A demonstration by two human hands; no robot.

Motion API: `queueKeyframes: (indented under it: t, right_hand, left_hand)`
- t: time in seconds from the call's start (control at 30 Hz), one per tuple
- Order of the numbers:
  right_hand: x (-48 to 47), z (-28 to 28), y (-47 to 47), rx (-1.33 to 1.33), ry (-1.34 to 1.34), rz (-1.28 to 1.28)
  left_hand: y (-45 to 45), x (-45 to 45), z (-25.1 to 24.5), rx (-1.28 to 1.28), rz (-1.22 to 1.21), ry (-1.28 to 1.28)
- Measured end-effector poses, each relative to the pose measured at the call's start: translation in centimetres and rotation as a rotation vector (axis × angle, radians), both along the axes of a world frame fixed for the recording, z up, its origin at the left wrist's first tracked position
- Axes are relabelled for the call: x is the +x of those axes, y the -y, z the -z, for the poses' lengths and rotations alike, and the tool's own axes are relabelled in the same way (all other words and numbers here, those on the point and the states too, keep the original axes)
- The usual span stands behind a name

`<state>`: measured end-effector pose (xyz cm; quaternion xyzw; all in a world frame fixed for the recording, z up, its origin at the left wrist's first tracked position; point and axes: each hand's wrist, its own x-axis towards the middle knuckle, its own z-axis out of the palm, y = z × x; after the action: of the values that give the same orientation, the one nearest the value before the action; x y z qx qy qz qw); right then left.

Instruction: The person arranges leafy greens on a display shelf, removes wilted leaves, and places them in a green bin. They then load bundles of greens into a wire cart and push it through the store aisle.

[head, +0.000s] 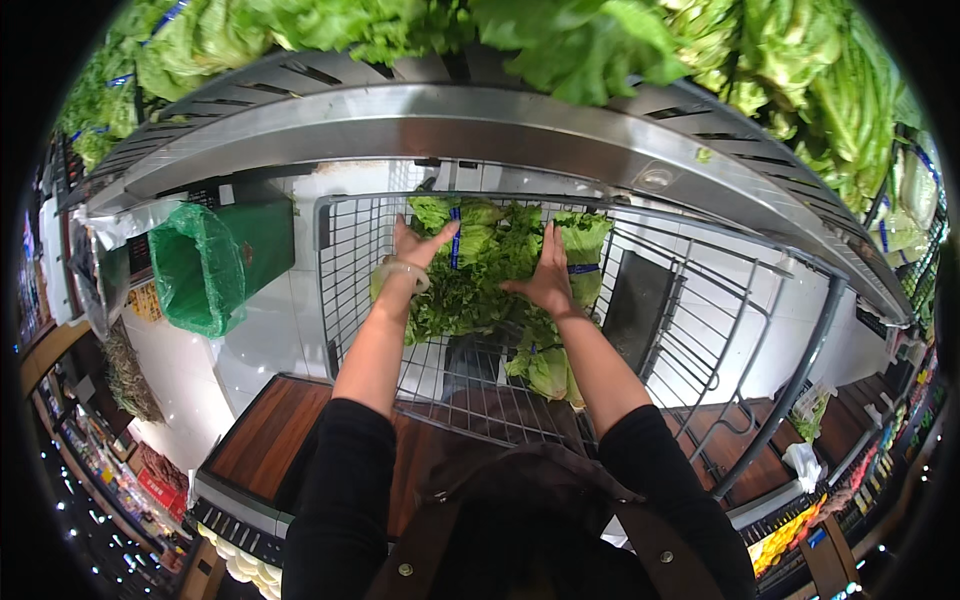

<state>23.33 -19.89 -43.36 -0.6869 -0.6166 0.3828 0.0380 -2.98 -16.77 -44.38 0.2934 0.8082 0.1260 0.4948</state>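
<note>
A wire shopping cart stands before me with bundles of leafy lettuce inside, some bound with blue bands. My left hand, with a pale bangle on its wrist, is over the left part of the greens, thumb spread near a blue band. On the right, my right hand is spread between the middle greens and a banded lettuce bundle. Neither hand is closed on anything; whether the fingers touch the leaves I cannot tell. Another lettuce head lies nearer me in the cart.
Beyond the cart runs a metal-edged display shelf piled with lettuce. A green bin with a clear liner stands on the left. Wooden-topped boxes lie behind the cart, and produce stands line both sides. The cart's handle is at right.
</note>
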Motion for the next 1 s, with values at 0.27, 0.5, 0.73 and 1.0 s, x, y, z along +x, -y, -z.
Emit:
queueKeyframes:
  t: [0.27, 0.5, 0.73, 1.0]
  right_hand:
    - [1.8, 1.1, 1.9, 0.128, -0.056, 0.046]
    - [5.9, -5.3, 7.4, 0.334, -0.286, 0.345]
    - [13.6, -33.4, 2.0, 0.298, -0.793, 0.944]
    - [11.6, -58.3, -24.1, 0.973, -1.253, 0.291]
  left_hand:
    - [3.5, 4.7, -0.2, 0.563, 0.184, -0.323]
    - [6.8, 6.3, -13.9, 0.936, 0.314, -0.382]
    - [2.2, 2.9, -39.5, 1.577, 0.717, -0.298]
    - [-23.4, 12.5, -53.2, 1.689, 0.303, -0.902]
